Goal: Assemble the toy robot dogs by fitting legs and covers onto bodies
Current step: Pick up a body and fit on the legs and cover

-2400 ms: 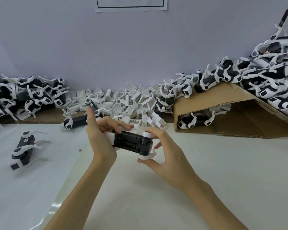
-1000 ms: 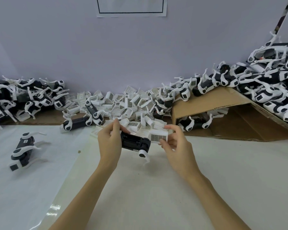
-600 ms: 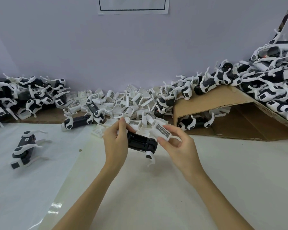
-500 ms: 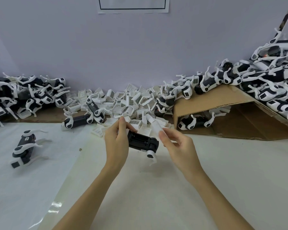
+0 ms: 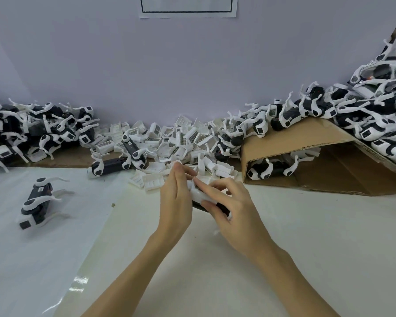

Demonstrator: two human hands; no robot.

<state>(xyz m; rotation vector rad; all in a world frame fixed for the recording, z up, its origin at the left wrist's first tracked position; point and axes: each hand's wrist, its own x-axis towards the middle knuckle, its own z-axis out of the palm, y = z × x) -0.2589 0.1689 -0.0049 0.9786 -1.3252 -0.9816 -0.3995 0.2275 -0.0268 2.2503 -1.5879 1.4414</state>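
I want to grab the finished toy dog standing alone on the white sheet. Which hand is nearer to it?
Left. The left hand grips the body at centre, with bare sheet between it and the toy dog. The right hand is on the left hand's far side.

No word, number or brand can be read anywhere. The white paper sheet with a black rectangular border (image 5: 188,6), taped to the pale lilac wall (image 5: 146,65), is cut off by the top edge and shows only its frame line. The loose white plastic covers (image 5: 183,140) heaped at the wall's foot carry dark dotted panels, probably grilles or code labels, too small to make out. A small pale sticker on the back of the black-and-white toy robot dog (image 5: 36,202) standing on the white table sheet (image 5: 55,259) is blurred.
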